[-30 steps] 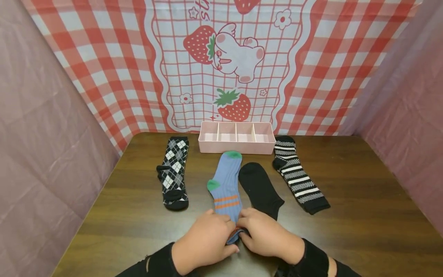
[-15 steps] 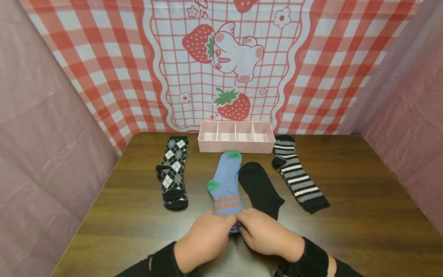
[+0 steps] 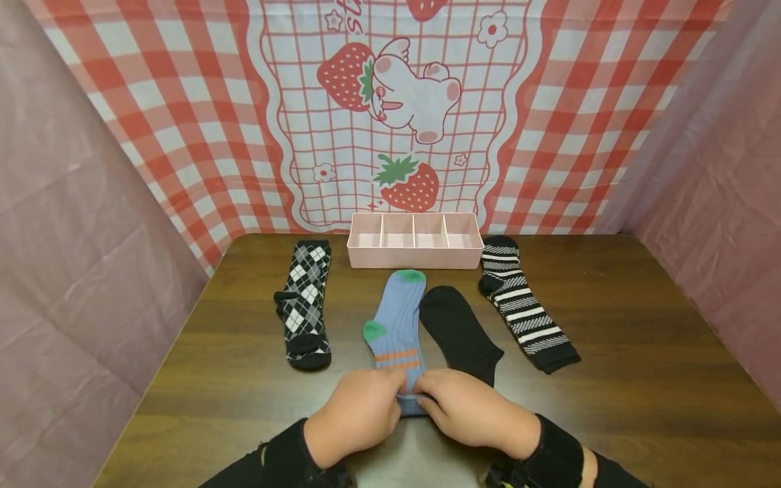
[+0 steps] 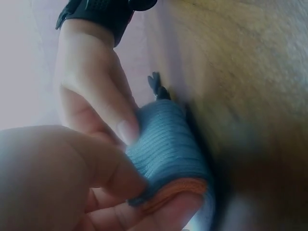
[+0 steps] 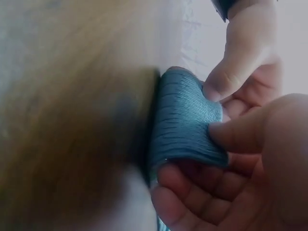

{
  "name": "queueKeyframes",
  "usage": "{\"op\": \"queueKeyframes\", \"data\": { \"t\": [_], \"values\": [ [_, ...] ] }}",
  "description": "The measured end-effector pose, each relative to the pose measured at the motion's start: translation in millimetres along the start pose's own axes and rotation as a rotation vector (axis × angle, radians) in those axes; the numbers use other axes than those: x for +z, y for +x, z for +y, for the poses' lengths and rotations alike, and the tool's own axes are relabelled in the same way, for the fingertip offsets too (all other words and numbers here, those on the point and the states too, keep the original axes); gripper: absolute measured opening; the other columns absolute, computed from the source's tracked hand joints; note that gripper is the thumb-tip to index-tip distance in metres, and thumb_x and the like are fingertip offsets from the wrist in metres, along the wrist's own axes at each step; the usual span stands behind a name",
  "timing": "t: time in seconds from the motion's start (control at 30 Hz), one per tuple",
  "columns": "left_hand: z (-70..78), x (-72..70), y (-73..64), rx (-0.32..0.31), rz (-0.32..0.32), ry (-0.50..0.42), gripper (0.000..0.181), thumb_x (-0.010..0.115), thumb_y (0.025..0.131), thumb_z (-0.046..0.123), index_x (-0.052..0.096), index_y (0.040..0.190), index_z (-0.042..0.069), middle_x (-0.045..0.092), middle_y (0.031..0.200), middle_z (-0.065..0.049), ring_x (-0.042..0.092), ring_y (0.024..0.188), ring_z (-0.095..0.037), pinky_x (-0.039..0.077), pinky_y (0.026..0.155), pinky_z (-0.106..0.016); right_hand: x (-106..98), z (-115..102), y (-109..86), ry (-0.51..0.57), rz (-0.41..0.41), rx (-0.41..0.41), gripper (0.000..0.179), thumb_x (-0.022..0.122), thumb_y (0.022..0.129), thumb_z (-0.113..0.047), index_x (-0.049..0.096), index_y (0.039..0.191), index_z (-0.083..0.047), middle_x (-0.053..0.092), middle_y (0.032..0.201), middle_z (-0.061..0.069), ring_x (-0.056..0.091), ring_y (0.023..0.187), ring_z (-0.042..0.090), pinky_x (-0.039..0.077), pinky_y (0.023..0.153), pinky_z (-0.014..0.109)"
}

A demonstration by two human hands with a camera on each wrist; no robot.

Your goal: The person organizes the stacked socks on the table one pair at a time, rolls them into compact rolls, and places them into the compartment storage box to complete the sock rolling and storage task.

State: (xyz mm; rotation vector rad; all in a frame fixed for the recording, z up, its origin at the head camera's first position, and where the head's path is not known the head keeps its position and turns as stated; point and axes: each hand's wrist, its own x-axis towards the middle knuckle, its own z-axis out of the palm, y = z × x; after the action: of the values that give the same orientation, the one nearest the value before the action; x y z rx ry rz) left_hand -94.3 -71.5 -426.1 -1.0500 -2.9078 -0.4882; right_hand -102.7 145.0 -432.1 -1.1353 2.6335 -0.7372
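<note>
**Blue sock [image 3: 398, 322] slips a little away from the pink box [image 3: 415, 258], its cuff [image 3: 411, 405] now in plain sight**

A second ago that cuff was a bunched twist at the fingertips; now it shows as a flat ribbed band between the two hands, turned squarely across the leg of the sock. The left hand [image 3: 360, 410] pinches one side of it, thumb on top and fingers behind, and in the left wrist view an orange edge peeks out along the fold. The right hand [image 3: 472, 410] pinches the other side the same way, the two thumbs close together.

The sock itself lies on the wooden table [image 3: 616, 318], green toe pointing towards the box and green heel out to the left, two orange stripes just ahead of the knuckles. Just to its right is a plain black sock [image 3: 459, 332], and further right a black-and-white striped sock [image 3: 527, 312], slanting, its toe just beside the box. An argyle sock [image 3: 308, 291] lies well apart on the left. Behind the four-compartment box hangs a red-checked strawberry cloth [image 3: 567, 135].
</note>
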Motion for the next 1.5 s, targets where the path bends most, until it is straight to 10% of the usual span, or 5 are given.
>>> {"op": "queueKeyframes", "data": {
  "t": [0.33, 0.6, 0.83, 1.23, 1.5],
  "values": [
    [-3.4, 4.1, 2.8, -0.074, -0.042, -0.027, 0.017, 0.07, 0.081, 0.006, 0.06, 0.086, 0.019, 0.055, 0.071, 0.009, 0.052, 0.059, -0.007, 0.043, 0.05, -0.028, 8.0, 1.4, 1.8, -0.003, 0.129, 0.092, 0.013, 0.073, 0.098, -0.02, 0.06, 0.1, -0.02, 0.055, 0.084, -0.014, 0.051, 0.071, 0.002, 0.047, 0.064, 0.026],
    [-7.1, 6.2, 5.2, -0.114, -0.069, -0.028, 0.013, 0.071, 0.082, 0.007, 0.063, 0.086, 0.017, 0.059, 0.079, 0.008, 0.053, 0.062, -0.008, 0.044, 0.051, -0.027, 8.1, -3.7, 3.1, -0.265, 0.243, -0.148, 0.016, 0.078, 0.087, -0.009, 0.067, 0.091, -0.019, 0.055, 0.093, -0.01, 0.05, 0.083, 0.009, 0.047, 0.073, 0.029],
    [-13.4, 7.3, 7.5, -0.129, -0.059, -0.089, 0.013, 0.07, 0.08, 0.006, 0.061, 0.084, 0.016, 0.059, 0.081, 0.006, 0.051, 0.06, -0.008, 0.043, 0.052, -0.026, 5.7, -4.0, 2.5, -0.383, 0.139, -0.187, 0.02, 0.083, 0.08, -0.014, 0.068, 0.092, -0.018, 0.056, 0.091, -0.009, 0.049, 0.081, 0.011, 0.045, 0.072, 0.03],
    [-8.3, 1.0, 1.8, -0.055, 0.054, -0.008, 0.012, 0.072, 0.078, 0.007, 0.066, 0.083, 0.015, 0.061, 0.081, 0.006, 0.056, 0.064, -0.009, 0.047, 0.054, -0.027, 11.7, 4.9, 3.6, -0.208, 0.158, -0.124, 0.016, 0.078, 0.087, -0.011, 0.071, 0.1, -0.016, 0.065, 0.096, -0.007, 0.061, 0.089, 0.011, 0.053, 0.079, 0.033],
    [2.0, -7.3, -0.9, 0.043, 0.019, 0.072, 0.025, 0.083, 0.084, 0.027, 0.076, 0.104, 0.013, 0.071, 0.109, 0.001, 0.067, 0.104, -0.018, 0.057, 0.08, -0.037, 11.8, 9.8, 3.2, -0.001, 0.133, 0.014, 0.015, 0.068, 0.096, -0.011, 0.069, 0.109, -0.018, 0.067, 0.105, -0.007, 0.062, 0.096, 0.009, 0.054, 0.083, 0.033]
  ]
}}
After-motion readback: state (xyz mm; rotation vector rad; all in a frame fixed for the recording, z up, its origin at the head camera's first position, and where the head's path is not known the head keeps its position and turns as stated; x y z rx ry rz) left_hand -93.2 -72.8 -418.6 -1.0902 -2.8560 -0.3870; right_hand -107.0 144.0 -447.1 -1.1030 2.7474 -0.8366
